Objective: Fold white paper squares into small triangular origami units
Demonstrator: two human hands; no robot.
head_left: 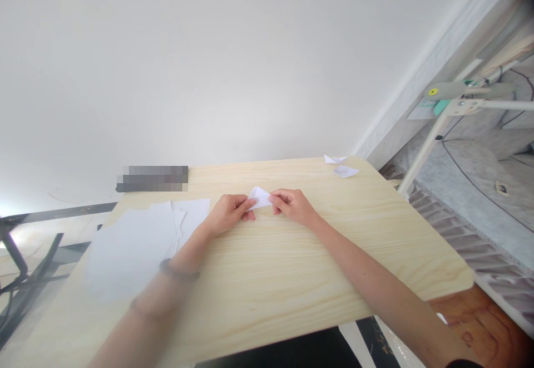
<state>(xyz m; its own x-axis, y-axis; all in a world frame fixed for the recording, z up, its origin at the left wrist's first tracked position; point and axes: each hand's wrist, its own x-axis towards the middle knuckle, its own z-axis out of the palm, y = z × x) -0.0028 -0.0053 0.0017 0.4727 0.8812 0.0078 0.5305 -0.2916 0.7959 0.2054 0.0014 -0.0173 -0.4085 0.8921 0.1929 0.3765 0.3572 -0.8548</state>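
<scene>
Between my two hands is a small piece of folded white paper (261, 196), roughly triangular with its peak pointing away from me. My left hand (230, 211) pinches its left corner, thumb on top. The right corner is pinched between the thumb and fingers of my right hand (291, 205). Both hands are just above the middle of the wooden table (267, 279). Some of my fingertips are hidden behind the paper.
Loose sheets of white paper (129, 251) lie spread at the left, partly under my left forearm. Two folded paper pieces, a paper boat shape (335, 160) and another folded paper (346, 171), rest at the back right. A pixelated dark object (153, 178) is at the back left.
</scene>
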